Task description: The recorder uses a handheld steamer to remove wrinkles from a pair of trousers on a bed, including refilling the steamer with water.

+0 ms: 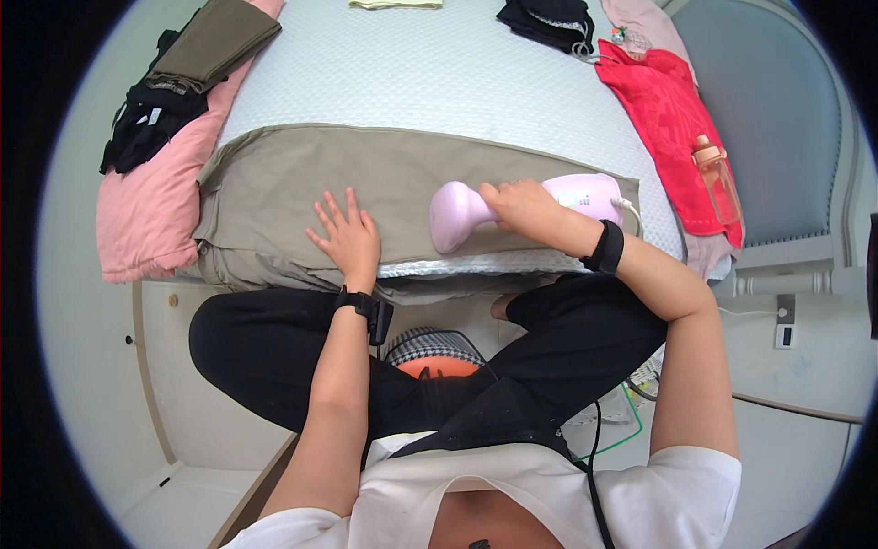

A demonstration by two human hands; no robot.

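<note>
Two hands are at work on the bed (439, 82), well apart from each other. Left hand (346, 236) lies flat, fingers spread, palm down on the khaki cloth (274, 197), pressing it near the bed's near edge. Right hand (523, 205) is wrapped around the handle of the pink steamer (521, 209), and the steamer lies across the khaki cloth with its rounded head pointing left, toward the flat hand. A white cord (631, 212) leaves the steamer's right end. Both wrists carry black bands.

Khaki cloth covers the front strip of the pale quilted bed, its near edge folding over the side. Off to the left, a pink blanket (146, 210) hangs at the bed's corner, with black clothes (146, 119) and an olive garment (215, 41) piled on top. Far right, a red towel (663, 110) stretches along the bed's edge, and a clear bottle (718, 178) with a pinkish cap lies on it. More dark clothes (549, 20) sit at the far side of the bed. Black trousers (274, 357) cover the person's crossed legs below the bed's edge.
</note>
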